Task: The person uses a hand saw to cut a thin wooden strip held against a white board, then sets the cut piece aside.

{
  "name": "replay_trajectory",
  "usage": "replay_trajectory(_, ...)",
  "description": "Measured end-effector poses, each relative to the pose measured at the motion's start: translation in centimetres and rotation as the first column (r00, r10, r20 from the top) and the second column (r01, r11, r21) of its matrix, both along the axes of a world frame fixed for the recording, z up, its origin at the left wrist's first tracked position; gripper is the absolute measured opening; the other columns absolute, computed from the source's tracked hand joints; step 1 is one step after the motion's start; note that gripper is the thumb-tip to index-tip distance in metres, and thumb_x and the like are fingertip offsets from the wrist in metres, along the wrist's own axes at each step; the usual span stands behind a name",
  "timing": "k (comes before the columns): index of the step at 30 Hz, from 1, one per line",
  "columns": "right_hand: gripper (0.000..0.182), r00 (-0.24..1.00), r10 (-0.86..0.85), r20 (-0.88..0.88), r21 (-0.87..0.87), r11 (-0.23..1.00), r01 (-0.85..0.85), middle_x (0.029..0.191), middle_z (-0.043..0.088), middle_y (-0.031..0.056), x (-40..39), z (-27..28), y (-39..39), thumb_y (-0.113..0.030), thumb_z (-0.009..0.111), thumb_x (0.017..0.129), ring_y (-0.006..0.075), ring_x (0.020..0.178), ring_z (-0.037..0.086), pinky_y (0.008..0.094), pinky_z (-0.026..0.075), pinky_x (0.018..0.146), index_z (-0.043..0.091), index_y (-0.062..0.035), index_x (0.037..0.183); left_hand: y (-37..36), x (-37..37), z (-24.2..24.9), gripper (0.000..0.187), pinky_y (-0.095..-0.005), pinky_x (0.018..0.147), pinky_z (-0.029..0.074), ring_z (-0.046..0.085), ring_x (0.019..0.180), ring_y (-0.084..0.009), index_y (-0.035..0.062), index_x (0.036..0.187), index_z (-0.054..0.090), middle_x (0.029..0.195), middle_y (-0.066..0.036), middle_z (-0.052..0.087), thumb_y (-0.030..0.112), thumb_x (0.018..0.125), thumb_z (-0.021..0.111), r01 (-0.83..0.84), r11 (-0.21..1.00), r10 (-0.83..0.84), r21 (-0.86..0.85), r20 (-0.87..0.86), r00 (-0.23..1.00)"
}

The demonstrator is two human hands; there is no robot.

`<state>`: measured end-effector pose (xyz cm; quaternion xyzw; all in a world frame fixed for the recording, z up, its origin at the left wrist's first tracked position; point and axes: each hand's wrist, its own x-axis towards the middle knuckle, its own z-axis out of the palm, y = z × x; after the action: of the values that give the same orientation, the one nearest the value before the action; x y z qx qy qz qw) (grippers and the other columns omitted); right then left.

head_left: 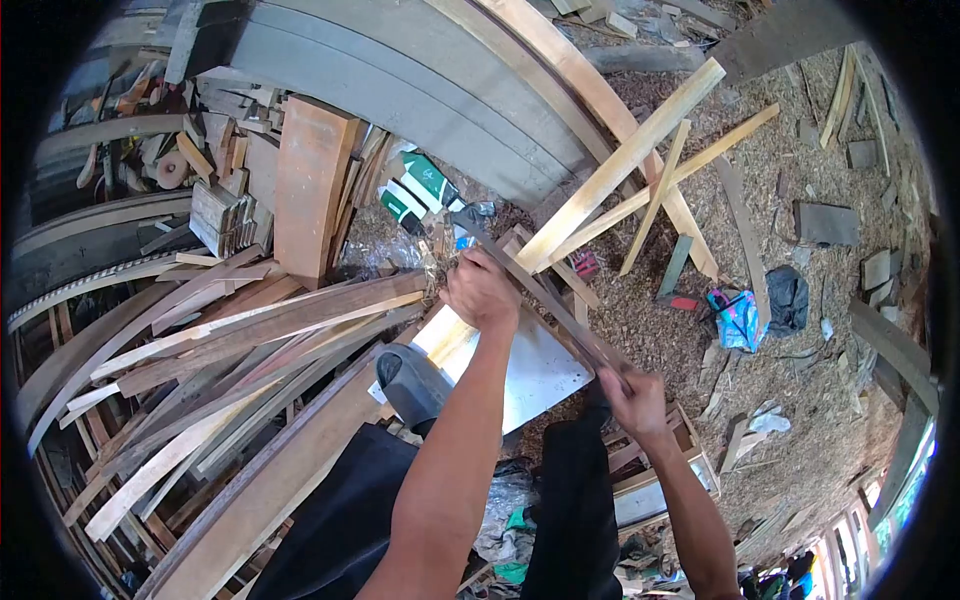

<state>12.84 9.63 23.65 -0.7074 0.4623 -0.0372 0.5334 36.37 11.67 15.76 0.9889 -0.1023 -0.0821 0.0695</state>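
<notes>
A long, narrow dark strip [550, 302] runs diagonally from beside my left hand down to my right. My right hand [634, 400] is closed round its near end. Fingers curled into a fist, my left hand [482, 290] rests right against the strip's far part; I cannot tell what is inside that grip. Below both hands lies a white flat board [540, 375], partly covered by my left forearm. A dark shoe [412, 385] presses at the board's left edge.
Pale wooden slats [630, 160] lie crossed ahead on the shavings. A big stack of long boards [250, 360] fills the left side. Green-and-white boxes [428, 182] sit near an upright wood block [312, 190]. To the right are a blue bag [737, 320] and a wooden crate [690, 450].
</notes>
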Motion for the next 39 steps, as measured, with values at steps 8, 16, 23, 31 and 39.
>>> replay_trajectory(8,0.033,0.995,-0.032,0.090,-0.120,0.992,0.043,0.056,0.055,0.0202,3.3,-0.2,0.5,-0.024,0.068,0.084,0.0357,0.051,0.058,0.0406,0.045,0.050,0.064,0.0022,0.065,0.3,0.5,-0.6,0.045,-0.0413,0.079,0.041,0.061,0.081,-0.0312,0.0031,0.074,0.068,0.075,-0.017,0.066,0.025,0.096,0.034,0.000,0.998,0.000,0.057,0.000,1.000)
replay_trajectory(16,0.035,0.999,-0.031,0.044,-0.052,0.998,0.033,0.051,0.051,0.0196,0.5,0.8,0.6,-0.023,0.066,0.087,0.0280,0.044,0.056,0.0358,0.041,0.044,0.063,0.0044,0.065,0.2,0.0,-0.4,0.043,-0.0427,0.076,0.041,0.061,0.077,-0.0316,0.0018,0.073,0.068,0.073,-0.018,0.065,0.024,0.094,0.038,0.065,0.998,-0.060,-0.029,0.132,0.989)
replay_trajectory(23,0.038,0.998,-0.047,0.040,-0.067,0.996,0.050,0.055,0.054,0.0181,4.3,-0.2,0.0,-0.028,0.065,0.088,0.0319,0.045,0.057,0.0367,0.042,0.045,0.064,0.0033,0.066,0.3,0.5,-0.5,0.047,-0.0443,0.075,0.042,0.061,0.077,-0.0324,0.0004,0.069,0.068,0.071,-0.019,0.065,0.026,0.094,0.036,0.021,0.997,-0.024,0.069,0.051,0.998)
replay_trajectory(31,0.032,0.998,-0.052,0.037,0.005,0.999,0.052,0.057,0.057,0.0184,0.0,-0.3,0.5,-0.024,0.070,0.082,0.0361,0.054,0.060,0.0395,0.046,0.050,0.064,0.0028,0.066,0.0,0.0,-0.2,0.049,-0.0445,0.076,0.042,0.061,0.076,-0.0336,-0.0003,0.067,0.066,0.075,-0.020,0.065,0.026,0.095,0.036,0.061,0.998,-0.064,0.025,0.146,0.987)
replay_trajectory(39,0.036,0.995,-0.030,0.099,-0.141,0.989,0.044,0.053,0.052,0.0190,3.7,0.4,-0.2,-0.025,0.067,0.086,0.0321,0.046,0.056,0.0385,0.042,0.046,0.063,0.0029,0.063,0.5,0.6,-0.6,0.046,-0.0443,0.077,0.041,0.061,0.076,-0.0335,0.0001,0.071,0.067,0.075,-0.019,0.065,0.025,0.095,0.036,0.029,0.999,-0.030,0.029,0.036,0.999)
